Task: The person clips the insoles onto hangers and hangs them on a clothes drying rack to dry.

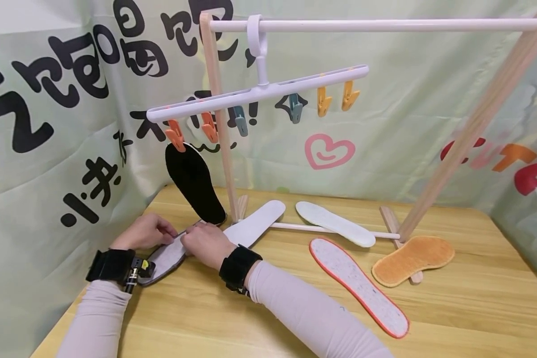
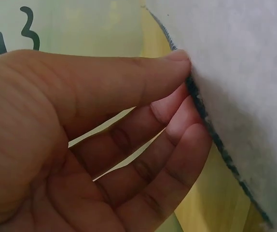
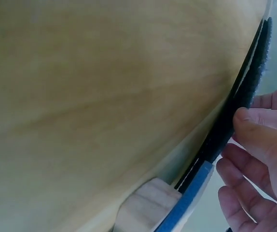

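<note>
A grey insole with a dark edge (image 1: 165,259) lies at the table's left, tilted along its length. My left hand (image 1: 144,232) pinches its left edge; in the left wrist view the thumb and fingertips of that hand (image 2: 129,111) meet at the dark rim. Opposite, my right hand (image 1: 209,244) holds the right edge, and the right wrist view shows its thumb and fingers (image 3: 259,140) at the dark side. A black insole (image 1: 192,181) hangs from an orange clip (image 1: 175,135) just behind the hands, its lower end near the grey insole's far end.
A lilac clip hanger (image 1: 255,93) with several clips hangs from the rod (image 1: 385,25) of a wooden-legged rack. White insoles (image 1: 257,223) (image 1: 335,223), a red-edged insole (image 1: 358,288) and an orange insole (image 1: 413,259) lie on the table. Printed cloth (image 1: 429,99) surrounds the back and sides.
</note>
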A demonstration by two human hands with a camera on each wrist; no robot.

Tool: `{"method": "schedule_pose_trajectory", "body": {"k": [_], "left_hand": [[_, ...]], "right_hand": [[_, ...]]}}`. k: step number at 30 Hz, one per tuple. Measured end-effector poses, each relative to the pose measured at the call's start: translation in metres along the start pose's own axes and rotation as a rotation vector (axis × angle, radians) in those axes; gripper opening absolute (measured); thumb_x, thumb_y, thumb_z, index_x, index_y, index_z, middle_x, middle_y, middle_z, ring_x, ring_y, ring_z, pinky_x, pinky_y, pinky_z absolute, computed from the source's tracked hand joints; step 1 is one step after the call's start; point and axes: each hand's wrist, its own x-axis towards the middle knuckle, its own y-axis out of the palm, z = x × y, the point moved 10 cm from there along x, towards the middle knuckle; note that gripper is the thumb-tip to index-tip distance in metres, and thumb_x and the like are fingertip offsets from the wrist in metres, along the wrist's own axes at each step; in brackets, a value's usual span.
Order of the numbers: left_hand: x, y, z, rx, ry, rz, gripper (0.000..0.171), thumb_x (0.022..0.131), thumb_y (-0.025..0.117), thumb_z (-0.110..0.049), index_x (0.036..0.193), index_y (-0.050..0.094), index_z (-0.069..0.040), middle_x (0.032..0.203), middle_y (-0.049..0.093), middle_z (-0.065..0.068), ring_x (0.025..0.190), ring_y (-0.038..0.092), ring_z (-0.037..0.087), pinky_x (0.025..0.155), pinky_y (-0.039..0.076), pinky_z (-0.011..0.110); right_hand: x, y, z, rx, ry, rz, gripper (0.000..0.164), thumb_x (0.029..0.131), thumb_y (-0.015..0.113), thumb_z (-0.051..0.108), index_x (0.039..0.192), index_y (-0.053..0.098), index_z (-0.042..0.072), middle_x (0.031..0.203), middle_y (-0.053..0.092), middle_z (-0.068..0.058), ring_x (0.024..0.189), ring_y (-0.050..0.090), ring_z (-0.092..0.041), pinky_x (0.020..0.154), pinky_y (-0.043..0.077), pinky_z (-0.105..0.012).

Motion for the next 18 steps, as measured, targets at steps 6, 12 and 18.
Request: {"method": "schedule_pose_trajectory", "body": {"k": [6, 12, 18], "left_hand": [[-0.0014, 0.0009, -0.0017, -0.006, 0.009, 0.012, 0.005, 0.091, 0.081, -0.009, 0.095, 0.083, -0.005, 0.089, 0.079, 0.006, 0.079, 0.063, 0.013, 0.073, 0.051, 0.032], [-0.0007, 0.003, 0.0008, -0.018, 0.019, 0.036, 0.007, 0.092, 0.08, -0.01, 0.098, 0.083, -0.006, 0.092, 0.08, 0.004, 0.081, 0.065, 0.012, 0.075, 0.052, 0.031], [-0.0031, 0.0018, 0.003, -0.025, 0.014, 0.071, 0.011, 0.093, 0.08, -0.014, 0.102, 0.082, -0.008, 0.095, 0.08, 0.003, 0.083, 0.066, 0.012, 0.077, 0.053, 0.033]], "right_hand": [[-0.0007, -0.0023, 0.0019, 0.019, -0.032, -0.04, 0.009, 0.102, 0.073, 0.025, 0.106, 0.081, 0.027, 0.106, 0.076, 0.009, 0.101, 0.073, -0.01, 0.095, 0.056, -0.023], [-0.0008, -0.0033, 0.0034, 0.008, -0.041, -0.063, 0.017, 0.105, 0.067, 0.036, 0.11, 0.081, 0.028, 0.105, 0.076, 0.01, 0.1, 0.072, -0.009, 0.087, 0.058, -0.022], [-0.0015, -0.0073, 0.0049, -0.032, -0.045, -0.081, 0.016, 0.107, 0.066, 0.031, 0.112, 0.081, 0.029, 0.107, 0.076, 0.012, 0.1, 0.072, -0.007, 0.084, 0.058, -0.02]]}}
